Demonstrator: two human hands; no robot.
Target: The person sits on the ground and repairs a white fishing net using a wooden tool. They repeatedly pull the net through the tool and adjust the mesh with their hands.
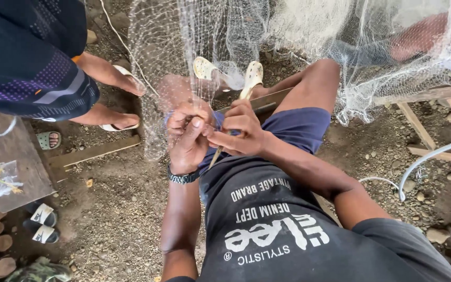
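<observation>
Both hands pinching fine net [184, 62], right hand [238, 130] gripping needle [216, 155] — perhaps — left hand [186, 133] fingertips hidden

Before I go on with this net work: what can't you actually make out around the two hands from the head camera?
- Netting needle: only its lower end shows; the right hand covers the rest.
- Left hand: its fingertips and the mesh they pinch are hidden by curled fingers.
- Net: the strands at the hands are too fine to follow, and the top edge cuts it off.
- Wristwatch: face turned away.
</observation>
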